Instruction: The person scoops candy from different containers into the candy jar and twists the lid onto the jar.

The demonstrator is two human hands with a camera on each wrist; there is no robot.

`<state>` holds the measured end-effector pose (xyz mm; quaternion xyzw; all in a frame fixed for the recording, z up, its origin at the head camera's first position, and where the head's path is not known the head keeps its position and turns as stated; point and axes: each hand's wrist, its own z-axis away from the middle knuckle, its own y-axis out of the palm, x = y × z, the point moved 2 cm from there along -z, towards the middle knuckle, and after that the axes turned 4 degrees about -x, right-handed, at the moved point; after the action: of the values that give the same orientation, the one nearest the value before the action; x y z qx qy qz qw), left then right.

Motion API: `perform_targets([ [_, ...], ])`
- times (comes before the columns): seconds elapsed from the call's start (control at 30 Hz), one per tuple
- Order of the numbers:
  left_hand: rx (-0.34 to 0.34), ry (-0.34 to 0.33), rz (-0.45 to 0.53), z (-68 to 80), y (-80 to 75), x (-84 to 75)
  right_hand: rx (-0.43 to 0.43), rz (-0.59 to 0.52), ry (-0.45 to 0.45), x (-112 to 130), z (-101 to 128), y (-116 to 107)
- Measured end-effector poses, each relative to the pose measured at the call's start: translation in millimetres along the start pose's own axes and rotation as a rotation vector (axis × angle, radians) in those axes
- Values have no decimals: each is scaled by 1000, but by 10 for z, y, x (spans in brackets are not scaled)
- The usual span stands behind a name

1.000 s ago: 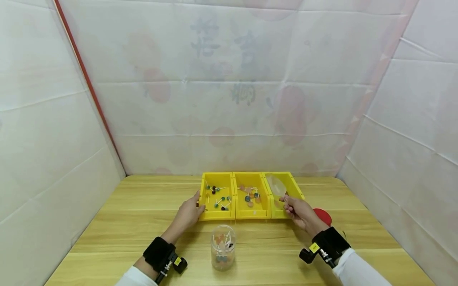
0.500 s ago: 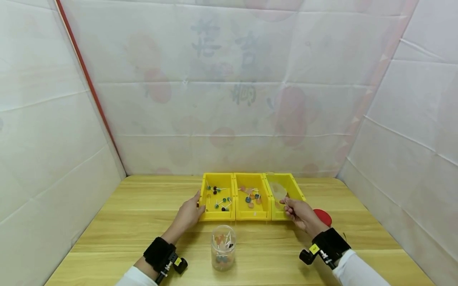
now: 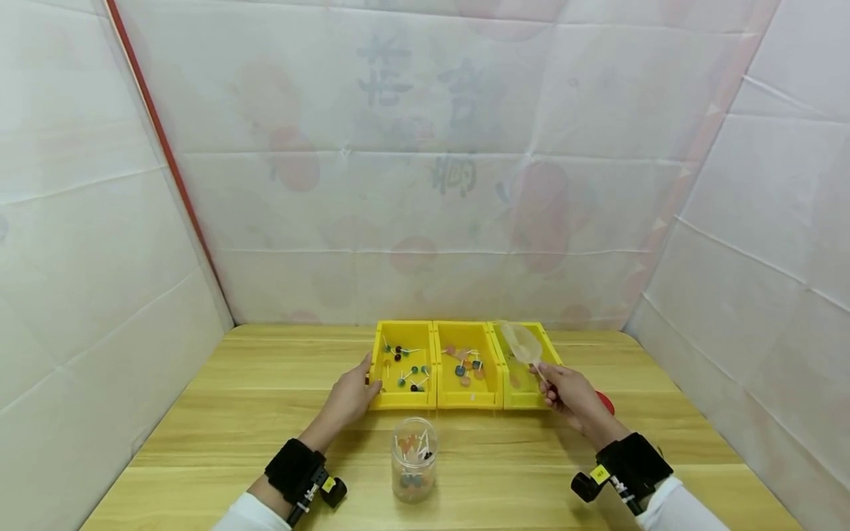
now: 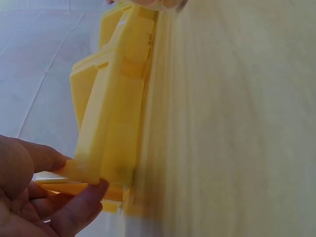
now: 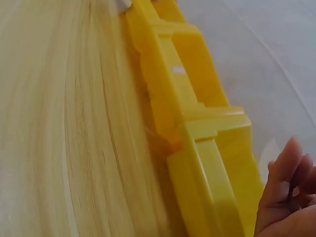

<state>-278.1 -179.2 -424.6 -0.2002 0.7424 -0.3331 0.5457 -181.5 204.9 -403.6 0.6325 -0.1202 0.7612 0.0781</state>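
Observation:
Three yellow bins stand side by side on the table. My left hand (image 3: 350,391) grips the front left corner of the left bin (image 3: 402,403); the left wrist view shows thumb and fingers on either side of its wall. Lollipops lie in this bin and in the middle bin (image 3: 468,401). Over the right bin (image 3: 521,401), my right hand (image 3: 571,391) holds a translucent scoop (image 3: 521,342) by its handle, its bowl pointing to the back left. In the right wrist view, the curled fingers (image 5: 280,170) hide most of the scoop.
A clear jar (image 3: 413,483) with lollipops inside stands in front of the bins, between my forearms. Partly hidden behind my right hand is a red round lid (image 3: 605,403). A white sheeted wall (image 3: 412,287) rises behind the table (image 3: 265,413).
My right hand has moved a little to the right and toward me, bringing the scoop's bowl up from inside the right bin. My left hand stays where it was.

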Motion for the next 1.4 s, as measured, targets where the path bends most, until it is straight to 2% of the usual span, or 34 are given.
perform_targets([
  [0.27, -3, 54, 35, 40, -98, 1, -11, 43, -77, 68, 109, 181],
  [0.47, -104, 170, -8, 150, -271, -142, 15, 57, -109, 173, 189, 255],
  [0.57, -103, 235, 30, 243, -308, -206, 47, 81, -133, 236, 241, 281],
  [0.67, -7, 296, 106, 334, -292, -250, 94, 80, -155, 304, 303, 311],
  [0.93, 396, 445, 341, 548, -256, -331, 253, 40, -188, 433, 479, 338],
  [1.03, 519, 506, 379, 593, -243, -353, 331, 37, -231, 486, 547, 327],
  [1.2, 628, 541, 391, 631, -220, -365, 501, 1, -311, 585, 644, 333],
  [1.33, 660, 527, 413, 659, -202, -367, 632, -23, -331, 639, 727, 388],
  [1.4, 650, 511, 421, 673, -198, -373, 686, -30, -328, 658, 771, 424],
])
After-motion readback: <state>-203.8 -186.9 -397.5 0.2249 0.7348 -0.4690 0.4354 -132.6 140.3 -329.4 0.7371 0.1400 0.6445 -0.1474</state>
